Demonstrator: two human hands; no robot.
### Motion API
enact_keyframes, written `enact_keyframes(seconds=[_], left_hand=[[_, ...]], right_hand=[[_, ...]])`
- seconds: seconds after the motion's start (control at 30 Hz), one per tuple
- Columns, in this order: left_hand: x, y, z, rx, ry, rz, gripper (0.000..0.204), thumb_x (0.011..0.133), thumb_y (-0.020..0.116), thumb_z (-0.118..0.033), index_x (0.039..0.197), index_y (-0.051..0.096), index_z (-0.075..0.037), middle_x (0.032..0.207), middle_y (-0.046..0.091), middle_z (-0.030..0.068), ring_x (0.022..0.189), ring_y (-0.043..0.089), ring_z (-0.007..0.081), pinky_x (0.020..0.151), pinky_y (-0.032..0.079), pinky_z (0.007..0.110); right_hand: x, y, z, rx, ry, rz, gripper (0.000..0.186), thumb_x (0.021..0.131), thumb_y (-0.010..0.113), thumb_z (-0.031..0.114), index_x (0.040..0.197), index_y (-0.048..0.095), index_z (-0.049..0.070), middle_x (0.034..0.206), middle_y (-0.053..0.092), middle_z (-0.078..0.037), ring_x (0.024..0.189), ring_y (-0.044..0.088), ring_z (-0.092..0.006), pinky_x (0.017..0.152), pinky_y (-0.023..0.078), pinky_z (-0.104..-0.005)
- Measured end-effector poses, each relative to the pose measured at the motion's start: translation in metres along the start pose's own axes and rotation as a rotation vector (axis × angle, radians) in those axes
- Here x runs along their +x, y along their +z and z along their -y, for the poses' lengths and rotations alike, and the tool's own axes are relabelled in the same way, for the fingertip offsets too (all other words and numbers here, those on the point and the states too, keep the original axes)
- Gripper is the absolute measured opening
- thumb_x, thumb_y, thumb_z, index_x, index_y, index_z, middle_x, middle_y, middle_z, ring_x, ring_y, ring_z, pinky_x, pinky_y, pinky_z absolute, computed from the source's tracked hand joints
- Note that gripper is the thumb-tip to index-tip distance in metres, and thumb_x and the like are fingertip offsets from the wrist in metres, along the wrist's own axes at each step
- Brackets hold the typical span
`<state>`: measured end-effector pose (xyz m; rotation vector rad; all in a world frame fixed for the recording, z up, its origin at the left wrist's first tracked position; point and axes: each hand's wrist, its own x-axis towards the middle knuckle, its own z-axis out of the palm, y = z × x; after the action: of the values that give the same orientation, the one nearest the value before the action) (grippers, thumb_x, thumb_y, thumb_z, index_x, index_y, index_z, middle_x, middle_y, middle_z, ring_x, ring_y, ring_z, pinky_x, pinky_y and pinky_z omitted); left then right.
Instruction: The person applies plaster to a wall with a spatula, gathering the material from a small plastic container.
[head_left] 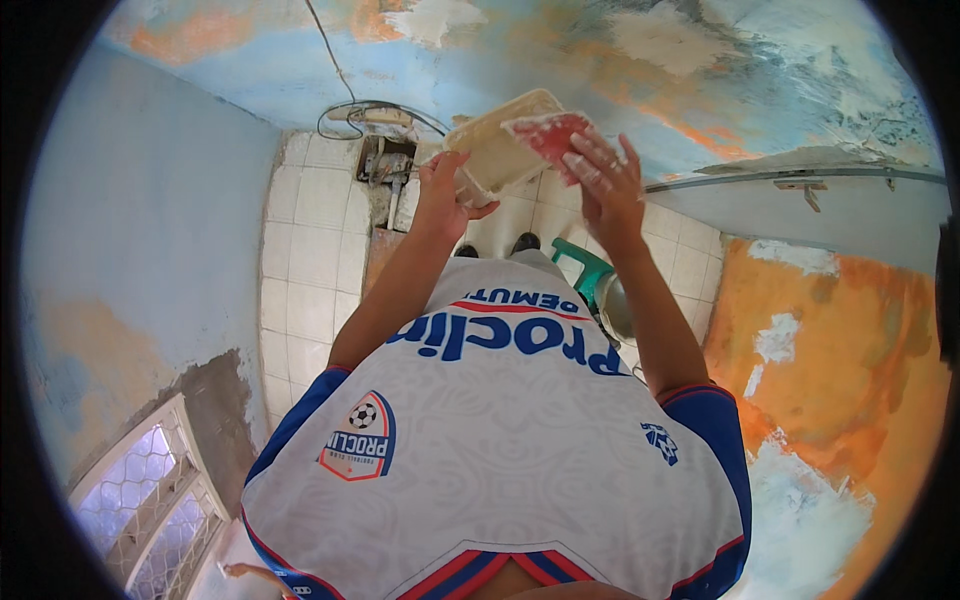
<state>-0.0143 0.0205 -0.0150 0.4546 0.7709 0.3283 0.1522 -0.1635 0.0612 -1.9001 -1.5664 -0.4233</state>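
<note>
In my left hand [443, 197] is a shallow cream-coloured plastic tub [487, 160], gripped by its near left edge and tilted so that its inside shows. Pale smears coat the tub's walls. My right hand [608, 182] is closed on a red scraper [548, 136], its fingers and the blade spotted with white putty. The scraper lies over the tub's right side, its edge close to or touching the rim; I cannot tell which. White paste also covers the fingertips of my right hand.
Ahead stands a blue wall [560, 60] with patchy filler. A green plastic stool [583, 268] and a round container [617, 308] are by my right side. An opening with pipework [386, 160] breaks the tiled floor [310, 235]. A loose cable [330, 50] hangs nearby; a barred window [150, 490] is at left.
</note>
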Motion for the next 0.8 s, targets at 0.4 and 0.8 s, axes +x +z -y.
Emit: enact_keyframes(seconds=[0.4,0.8], left_hand=[[-0.015,0.017,-0.02,-0.046,0.006,0.054,0.072,0.09,0.06,-0.043,0.149,0.034,-0.012,0.144,0.035,0.0227,0.129,0.047,0.0409,0.095,0.051,0.062],[-0.007,0.004,-0.017,0.135,0.2,0.054,0.072,0.083,0.072,-0.027,0.138,0.029,-0.011,0.132,0.046,0.0163,0.116,0.057,0.0333,0.083,0.055,0.06]], right_hand=[[-0.043,-0.009,0.002,0.074,-0.023,0.095,0.026,0.083,0.067,0.003,0.108,0.069,0.012,0.129,0.068,-0.01,0.124,0.061,-0.0293,0.109,0.038,-0.0529],[0.043,-0.063,-0.056,0.206,0.694,0.125,0.04,0.095,0.065,0.013,0.131,0.058,-0.002,0.107,0.072,-0.012,0.089,0.066,-0.0132,0.081,0.052,-0.0261]])
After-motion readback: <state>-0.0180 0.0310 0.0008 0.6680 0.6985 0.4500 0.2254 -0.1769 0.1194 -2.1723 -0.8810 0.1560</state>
